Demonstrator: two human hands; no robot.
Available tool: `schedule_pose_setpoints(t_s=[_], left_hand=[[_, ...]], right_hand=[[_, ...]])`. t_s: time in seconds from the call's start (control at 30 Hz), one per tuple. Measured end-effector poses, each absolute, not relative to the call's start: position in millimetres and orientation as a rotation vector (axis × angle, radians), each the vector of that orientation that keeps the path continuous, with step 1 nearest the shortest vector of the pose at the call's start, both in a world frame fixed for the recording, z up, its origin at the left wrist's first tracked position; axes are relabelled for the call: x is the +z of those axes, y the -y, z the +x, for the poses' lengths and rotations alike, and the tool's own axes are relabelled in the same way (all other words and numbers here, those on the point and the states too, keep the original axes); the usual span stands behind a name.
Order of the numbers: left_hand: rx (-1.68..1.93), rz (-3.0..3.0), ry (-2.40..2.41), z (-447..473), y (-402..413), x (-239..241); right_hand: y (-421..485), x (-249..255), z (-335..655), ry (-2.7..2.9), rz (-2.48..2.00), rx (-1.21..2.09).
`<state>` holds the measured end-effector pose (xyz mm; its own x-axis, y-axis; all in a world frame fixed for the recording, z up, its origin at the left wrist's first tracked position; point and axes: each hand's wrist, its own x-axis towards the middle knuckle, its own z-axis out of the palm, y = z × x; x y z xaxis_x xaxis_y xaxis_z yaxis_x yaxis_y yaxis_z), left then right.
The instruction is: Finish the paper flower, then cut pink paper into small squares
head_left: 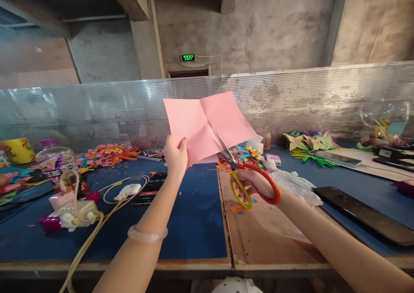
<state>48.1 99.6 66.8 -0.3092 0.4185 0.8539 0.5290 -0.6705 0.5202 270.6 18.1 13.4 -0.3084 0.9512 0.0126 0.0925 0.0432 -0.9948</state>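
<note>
A creased sheet of pink paper [190, 124] is held up above the table by my left hand [176, 155], its thumb on the near face and the other fingers mostly hidden behind. My right hand [254, 183] grips scissors [272, 188] with one red and one yellow handle loop. The scissor blades are parted, and one lies across the front of the sheet near its lower edge, by the crease. Whether the other blade is behind the paper is hard to make out. A pale bangle circles my left wrist.
Cables and a power strip [79, 213] lie at left, near a phone [152, 189] showing a timer. Colourful paper pieces [110, 155] are heaped behind. At right are a crumpled plastic bag [296, 185], a dark phone [365, 215] and folded paper stars [312, 142]. A perforated metal panel [291, 107] stands along the back.
</note>
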Motion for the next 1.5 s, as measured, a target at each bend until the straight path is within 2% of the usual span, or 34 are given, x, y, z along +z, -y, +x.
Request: schedule_pose_setpoints(t_s=[0.73,1.5], left_hand=[[-2.106,-1.792,1.175,47,-97,68],[-2.082,-1.796,1.188,47,-97,67]], right_hand=[[-1,20,252,1.442,-1.233,1.007],[8,27,246,1.455,-1.261,1.039]])
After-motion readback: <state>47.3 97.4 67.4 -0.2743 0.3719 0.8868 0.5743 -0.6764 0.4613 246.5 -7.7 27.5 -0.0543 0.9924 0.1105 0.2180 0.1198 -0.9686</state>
